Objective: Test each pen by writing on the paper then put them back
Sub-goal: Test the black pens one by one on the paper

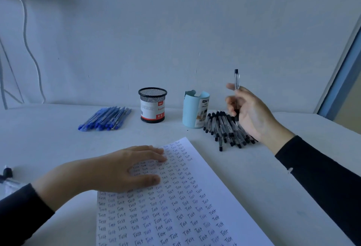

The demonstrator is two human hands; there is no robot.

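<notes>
A white sheet of paper point(195, 197) covered with rows of the word "Test" lies on the desk in front of me. My left hand point(125, 167) rests flat on its upper left part with straight fingers. My right hand point(248, 112) is raised above a heap of black pens point(224, 128) and holds one clear black pen point(237, 78) upright, its black end pointing up. A pile of blue pens point(105, 118) lies at the back left of the desk.
A black mesh pen cup point(152, 105) and a light blue organiser cup point(195, 108) stand between the two pen piles near the wall. A dark small object point(6, 173) lies at the left edge. A white cable point(31, 50) hangs on the wall.
</notes>
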